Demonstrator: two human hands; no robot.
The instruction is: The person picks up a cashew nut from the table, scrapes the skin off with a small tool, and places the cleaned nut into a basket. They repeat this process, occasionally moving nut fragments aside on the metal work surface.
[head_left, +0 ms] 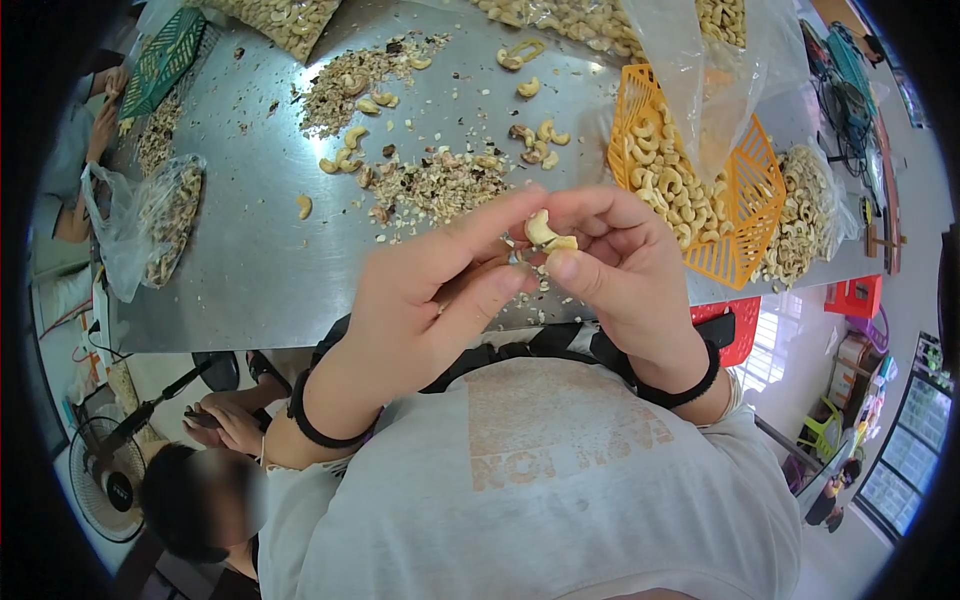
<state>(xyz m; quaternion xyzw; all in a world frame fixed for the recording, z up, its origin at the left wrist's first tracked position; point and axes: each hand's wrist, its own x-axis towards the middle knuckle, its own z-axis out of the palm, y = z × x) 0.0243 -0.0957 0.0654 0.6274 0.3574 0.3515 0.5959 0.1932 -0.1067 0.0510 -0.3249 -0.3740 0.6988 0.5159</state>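
Both hands meet over the near edge of the metal table. A pale cashew nut [541,230] sits between the thumb and fingers of my right hand [625,265], which is closed on it. My left hand [425,280] is closed too, its fingertips close against the cashew. Something small and shiny shows near the left thumb tip; most of it is hidden by the fingers. Just beyond the hands lies a heap of crumbled nut bits and skins [450,183]. An orange plastic basket [733,262] of cashews stands by my right hand.
The metal table [250,260] also bears loose cashews [345,155], another crumb pile [345,90] and bagged cashews [280,22]. A nut bag [170,225] lies left, another [805,215] right. Another person's hand [105,125] is near a green basket [165,62]. A person sits lower left.
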